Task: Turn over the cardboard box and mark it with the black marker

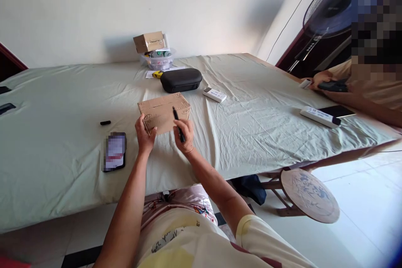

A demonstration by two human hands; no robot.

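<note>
So, cardboard box (161,118) against left hand (145,137).

Two cardboard boxes (161,115), one marker (175,114), one black case (181,80), one stool (309,196), one fan (337,6).

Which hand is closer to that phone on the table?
The left hand. It is just right of the phone, on the left end of the cardboard box. The right hand is farther off, near the box's right end, holding a black pen.

Cardboard box (161,122) markings too small to read; phone (114,152) screen pixelated; co-worker's (370,92) head obscured; fan (333,8) cropped at top.
</note>
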